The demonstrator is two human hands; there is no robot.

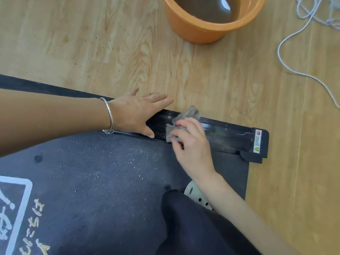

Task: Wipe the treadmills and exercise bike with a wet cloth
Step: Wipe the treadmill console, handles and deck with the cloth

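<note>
Left hand [137, 112] lay flat, fingers straight, on ribbed side rail [217, 131] of treadmill [103, 172], likely bracing body during reach. Just right, right hand [189, 142] gripped grey cloth [185, 120], fingers curled round it, pressed onto rail for wiping. Dusty rail end with warning sticker [257, 141] unwiped. Far right, orange bucket [198, 28] with murky water stood near for rinsing.

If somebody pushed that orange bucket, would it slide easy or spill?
The orange bucket holds murky water, so it is probably heavy and would resist a gentle push. On the smooth wooden floor it would likely slide rather than tip, since it looks wide and squat. A sharp shove could slosh the water, perhaps over the rim.
</note>
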